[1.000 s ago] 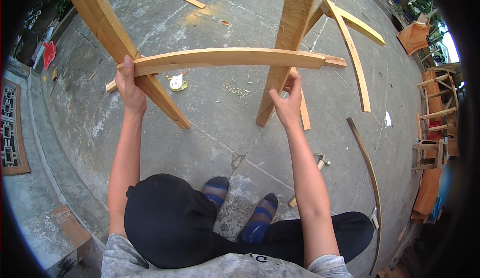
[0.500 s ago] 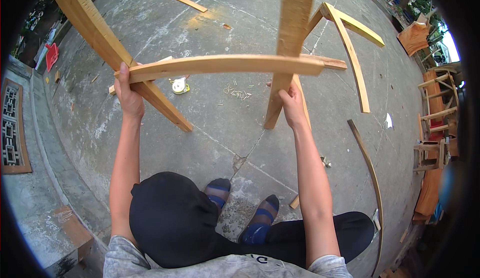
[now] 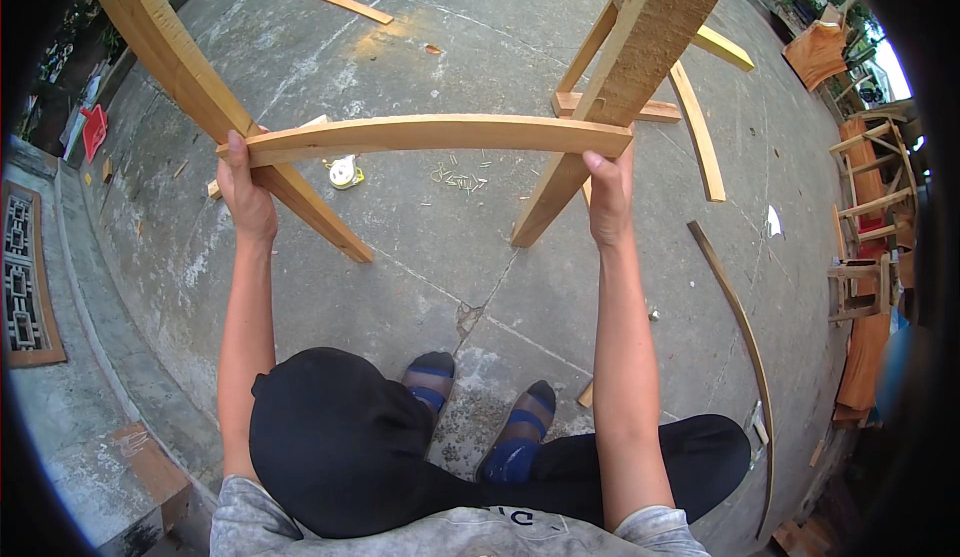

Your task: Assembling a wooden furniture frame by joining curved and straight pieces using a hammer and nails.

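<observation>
A pale wooden crossbar [image 3: 430, 134] lies across the near sides of two long wooden posts. Around its left end is my left hand [image 3: 247, 195], closed with the thumb on the front, where it meets the left post [image 3: 170, 52]. At the other end, my right hand [image 3: 610, 195] grips the crossbar against the right post [image 3: 655, 37], its thumb near the bar's lower edge. Most of the right fingers are hidden behind the wood. Both posts slant, with their lower ends toward the middle.
On the concrete beyond the crossbar lie a white-and-yellow tape measure [image 3: 345, 172] and several small thin pieces [image 3: 460, 179]. A wooden frame [image 3: 697, 127] stands behind the right post. A long dark strip [image 3: 735, 307] lies to the right, wooden stools [image 3: 875, 207] farther off, a red dustpan [image 3: 93, 131] far left.
My right hand has moved up from the post to the crossbar's right end. The right post's top has swung right, and the bar's end now overhangs it less. My left hand keeps its hold.
</observation>
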`<state>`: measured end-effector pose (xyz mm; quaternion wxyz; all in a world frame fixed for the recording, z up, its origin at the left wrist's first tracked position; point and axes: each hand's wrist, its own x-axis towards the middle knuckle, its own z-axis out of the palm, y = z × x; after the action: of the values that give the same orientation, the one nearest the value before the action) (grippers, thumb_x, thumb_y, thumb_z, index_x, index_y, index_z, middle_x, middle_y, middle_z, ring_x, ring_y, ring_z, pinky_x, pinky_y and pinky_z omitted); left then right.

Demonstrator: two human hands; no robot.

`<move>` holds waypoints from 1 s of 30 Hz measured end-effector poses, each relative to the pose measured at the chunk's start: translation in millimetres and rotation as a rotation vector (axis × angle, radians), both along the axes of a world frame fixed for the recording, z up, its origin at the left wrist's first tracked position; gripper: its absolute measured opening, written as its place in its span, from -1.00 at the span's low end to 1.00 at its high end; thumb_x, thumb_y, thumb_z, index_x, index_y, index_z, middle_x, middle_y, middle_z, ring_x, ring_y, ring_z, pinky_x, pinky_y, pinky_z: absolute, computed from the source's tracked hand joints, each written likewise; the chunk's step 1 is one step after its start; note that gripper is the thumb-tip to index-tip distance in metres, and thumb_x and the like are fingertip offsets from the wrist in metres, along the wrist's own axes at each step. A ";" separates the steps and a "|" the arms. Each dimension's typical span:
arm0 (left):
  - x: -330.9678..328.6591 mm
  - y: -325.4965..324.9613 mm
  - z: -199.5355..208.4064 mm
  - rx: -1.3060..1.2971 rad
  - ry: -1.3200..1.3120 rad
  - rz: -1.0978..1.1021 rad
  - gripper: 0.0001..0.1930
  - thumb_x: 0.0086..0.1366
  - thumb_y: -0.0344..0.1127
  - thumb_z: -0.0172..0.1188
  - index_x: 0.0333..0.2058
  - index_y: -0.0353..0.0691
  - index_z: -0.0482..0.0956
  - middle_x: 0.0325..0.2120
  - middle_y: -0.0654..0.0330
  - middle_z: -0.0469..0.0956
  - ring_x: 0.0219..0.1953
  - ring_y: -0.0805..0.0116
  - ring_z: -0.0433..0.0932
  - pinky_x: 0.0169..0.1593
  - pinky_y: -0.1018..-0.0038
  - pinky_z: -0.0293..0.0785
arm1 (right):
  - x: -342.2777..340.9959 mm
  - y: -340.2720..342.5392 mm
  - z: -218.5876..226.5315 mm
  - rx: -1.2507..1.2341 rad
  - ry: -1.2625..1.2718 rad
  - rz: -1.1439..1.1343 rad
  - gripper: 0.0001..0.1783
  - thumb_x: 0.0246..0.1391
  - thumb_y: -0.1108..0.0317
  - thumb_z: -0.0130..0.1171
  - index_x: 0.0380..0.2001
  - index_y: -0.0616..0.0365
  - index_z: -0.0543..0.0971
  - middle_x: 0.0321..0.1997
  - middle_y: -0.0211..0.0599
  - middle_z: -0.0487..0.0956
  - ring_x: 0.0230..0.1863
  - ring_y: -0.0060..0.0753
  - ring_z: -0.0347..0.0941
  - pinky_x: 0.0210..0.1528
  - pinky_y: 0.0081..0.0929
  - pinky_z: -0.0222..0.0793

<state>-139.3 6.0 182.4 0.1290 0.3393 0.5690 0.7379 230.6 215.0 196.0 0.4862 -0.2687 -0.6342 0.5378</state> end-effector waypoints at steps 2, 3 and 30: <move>0.2 -0.6 2.3 -0.005 0.044 0.020 -0.43 0.53 0.24 0.05 0.03 -0.26 0.45 -0.13 0.18 0.53 -0.05 0.41 0.49 0.09 0.40 0.39 | -3.7 0.5 -3.1 0.009 0.031 -0.047 -0.29 0.25 -0.12 0.29 0.24 0.12 0.34 0.08 -0.34 0.45 0.18 -0.43 0.37 0.30 -0.39 0.25; 1.4 -0.8 4.1 -0.004 0.044 0.019 -0.43 0.53 0.24 0.05 0.03 -0.26 0.45 -0.13 0.18 0.53 -0.05 0.41 0.49 0.09 0.40 0.39 | -4.4 -0.2 -4.6 0.010 0.031 -0.048 -0.29 0.25 -0.12 0.29 0.24 0.12 0.34 0.08 -0.34 0.45 0.18 -0.43 0.37 0.30 -0.39 0.25; 9.0 -15.1 9.6 -0.102 0.340 -0.014 -0.42 0.51 0.28 0.04 0.01 -0.23 0.46 -0.18 0.18 0.64 -0.09 0.39 0.59 0.09 0.39 0.43 | 6.4 -20.6 -42.3 0.184 0.122 -0.478 -0.05 0.20 -0.55 0.05 0.03 0.28 0.43 -0.11 -0.26 0.53 -0.06 -0.42 0.48 0.01 -0.39 0.40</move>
<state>-130.3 -9.1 192.0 0.0530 0.4562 0.6169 0.6392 237.0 194.4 153.8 0.6593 -0.3327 -0.5683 0.3629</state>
